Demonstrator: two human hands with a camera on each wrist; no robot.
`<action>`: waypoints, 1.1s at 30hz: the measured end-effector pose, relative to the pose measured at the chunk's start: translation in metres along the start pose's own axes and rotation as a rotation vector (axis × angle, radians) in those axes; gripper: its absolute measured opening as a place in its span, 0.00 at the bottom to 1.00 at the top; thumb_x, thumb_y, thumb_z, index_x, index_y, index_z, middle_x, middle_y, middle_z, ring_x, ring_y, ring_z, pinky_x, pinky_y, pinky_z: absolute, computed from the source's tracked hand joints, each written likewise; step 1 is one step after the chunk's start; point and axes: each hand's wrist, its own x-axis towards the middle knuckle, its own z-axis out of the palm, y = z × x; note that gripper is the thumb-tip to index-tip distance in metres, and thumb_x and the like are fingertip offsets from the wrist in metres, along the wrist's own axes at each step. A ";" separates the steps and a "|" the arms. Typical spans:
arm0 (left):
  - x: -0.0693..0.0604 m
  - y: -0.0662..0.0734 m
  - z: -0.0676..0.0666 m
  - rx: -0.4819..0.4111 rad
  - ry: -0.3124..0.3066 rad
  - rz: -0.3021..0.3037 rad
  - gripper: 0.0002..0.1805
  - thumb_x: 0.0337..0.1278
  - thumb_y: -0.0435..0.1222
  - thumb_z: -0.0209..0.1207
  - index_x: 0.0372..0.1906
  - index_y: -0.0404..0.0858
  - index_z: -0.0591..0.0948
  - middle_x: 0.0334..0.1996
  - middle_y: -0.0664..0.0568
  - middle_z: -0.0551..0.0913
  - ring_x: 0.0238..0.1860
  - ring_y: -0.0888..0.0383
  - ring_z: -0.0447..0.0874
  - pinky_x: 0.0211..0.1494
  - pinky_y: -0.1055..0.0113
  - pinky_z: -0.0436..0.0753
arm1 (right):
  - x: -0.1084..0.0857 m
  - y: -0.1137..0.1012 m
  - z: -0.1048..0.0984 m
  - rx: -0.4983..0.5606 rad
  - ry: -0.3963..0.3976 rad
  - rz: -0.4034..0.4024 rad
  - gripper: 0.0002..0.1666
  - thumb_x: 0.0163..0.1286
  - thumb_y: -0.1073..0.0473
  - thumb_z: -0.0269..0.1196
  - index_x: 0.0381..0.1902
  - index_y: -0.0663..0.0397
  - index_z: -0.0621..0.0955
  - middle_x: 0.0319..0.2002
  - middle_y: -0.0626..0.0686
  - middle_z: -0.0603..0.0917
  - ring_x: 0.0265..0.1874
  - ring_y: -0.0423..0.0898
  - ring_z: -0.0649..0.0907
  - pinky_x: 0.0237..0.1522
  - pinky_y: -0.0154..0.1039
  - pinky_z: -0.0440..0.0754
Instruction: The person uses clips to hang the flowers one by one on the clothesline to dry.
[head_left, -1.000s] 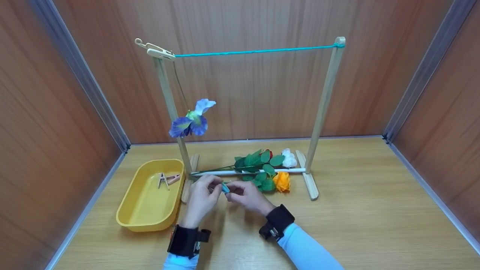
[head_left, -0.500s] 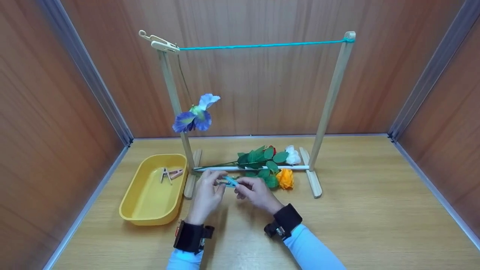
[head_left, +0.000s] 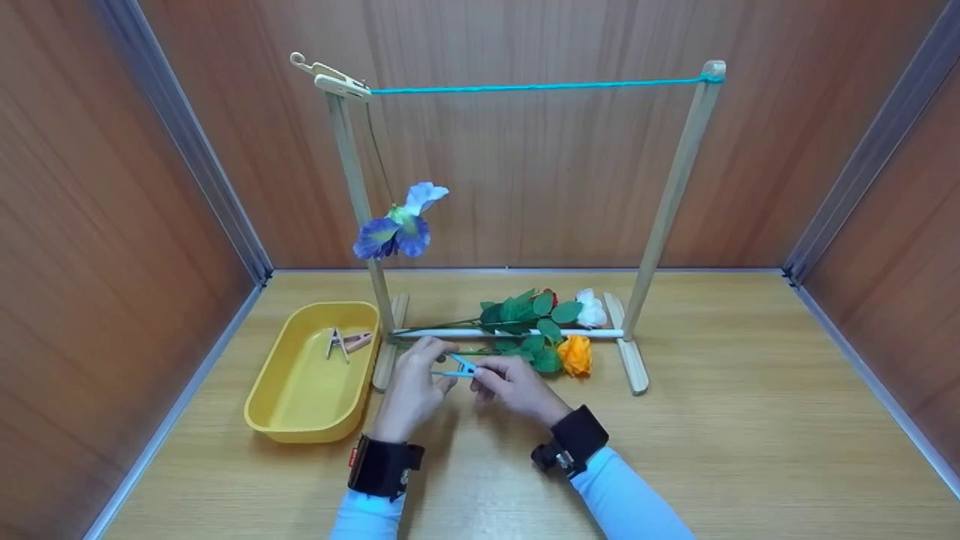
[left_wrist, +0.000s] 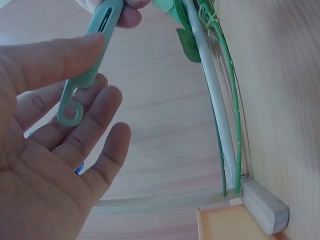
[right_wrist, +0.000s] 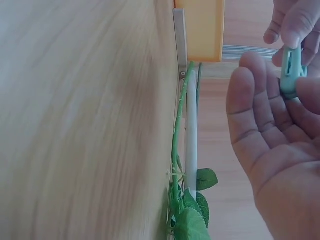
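Observation:
A blue-green clothespin [head_left: 460,368] with a hooked end [left_wrist: 70,114] is held between both hands, in front of the rack's low bar. My left hand [head_left: 412,386] has its thumb on one side of the hooked half and fingertips on the other. The opposite end is pinched between thumb and fingers of my right hand [head_left: 517,386]. Just beyond lie flowers with green stems: an orange one [head_left: 575,355], a white one [head_left: 592,308] and a partly hidden red one [head_left: 550,295]. A blue-purple flower [head_left: 401,223] hangs by its stem from a cream clothespin [head_left: 341,85] at the line's left end.
A wooden rack with a left post [head_left: 352,165] and a right post [head_left: 675,195] carries a turquoise cord [head_left: 525,88]. Left of it stands a yellow tray [head_left: 300,409] holding clothespins [head_left: 345,343]. Wooden walls [head_left: 900,225] close in the back and both sides.
The clothespin has turned between the hands, so its two spread legs now show. The hands have drawn slightly apart. The whole head view has shifted a little.

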 end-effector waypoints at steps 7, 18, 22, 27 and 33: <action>0.001 0.000 -0.004 0.016 0.034 -0.062 0.22 0.53 0.23 0.72 0.55 0.34 0.85 0.49 0.44 0.84 0.48 0.46 0.84 0.51 0.54 0.85 | 0.001 0.001 -0.008 -0.105 0.063 0.006 0.15 0.81 0.61 0.57 0.54 0.66 0.85 0.41 0.61 0.88 0.38 0.57 0.87 0.44 0.39 0.87; 0.002 -0.002 -0.005 0.068 0.134 -0.141 0.21 0.54 0.25 0.72 0.55 0.34 0.85 0.47 0.43 0.84 0.48 0.45 0.85 0.53 0.52 0.85 | 0.000 0.009 -0.028 -0.588 0.185 0.019 0.11 0.75 0.66 0.61 0.50 0.64 0.86 0.51 0.59 0.85 0.52 0.56 0.84 0.59 0.54 0.81; 0.002 -0.001 -0.006 0.069 0.142 -0.127 0.21 0.54 0.25 0.72 0.55 0.35 0.86 0.46 0.44 0.84 0.48 0.44 0.85 0.52 0.52 0.85 | 0.000 0.013 -0.031 -0.699 0.134 0.040 0.14 0.74 0.67 0.61 0.54 0.68 0.84 0.57 0.64 0.83 0.58 0.61 0.82 0.64 0.57 0.78; 0.001 0.000 -0.007 0.076 0.135 -0.131 0.21 0.55 0.25 0.72 0.56 0.36 0.85 0.47 0.44 0.85 0.49 0.45 0.85 0.53 0.52 0.85 | -0.001 0.014 -0.033 -0.787 0.014 0.149 0.23 0.76 0.63 0.60 0.64 0.69 0.79 0.70 0.65 0.74 0.69 0.64 0.74 0.72 0.58 0.70; -0.001 0.000 -0.008 0.071 0.128 -0.134 0.21 0.56 0.26 0.72 0.56 0.35 0.85 0.47 0.44 0.84 0.48 0.46 0.84 0.52 0.53 0.85 | -0.003 0.014 -0.033 -0.840 -0.067 0.247 0.29 0.77 0.58 0.61 0.70 0.66 0.74 0.75 0.65 0.69 0.75 0.64 0.67 0.75 0.60 0.63</action>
